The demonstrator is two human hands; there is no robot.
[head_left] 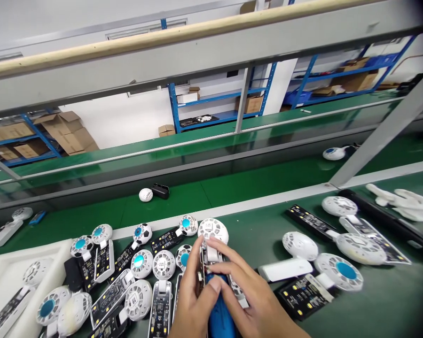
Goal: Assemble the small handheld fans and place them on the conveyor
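My left hand [193,300] and my right hand [248,293] both grip a small device at the bench's front. It has a round white vented head [212,231] and a circuit board [206,263] partly hidden by my fingers. A blue handle or housing [220,319] sticks out below my hands towards me. Around them lie several white and blue round vented heads [164,265] joined to black LED circuit boards [111,298]. A white rectangular housing [285,270] lies to the right of my right hand.
A white foam tray [24,277] holds more units at the left. More units and a white glove [403,202] lie on the green bench at the right. Behind run a green conveyor belt [211,202] with loose parts and a metal rail [197,56].
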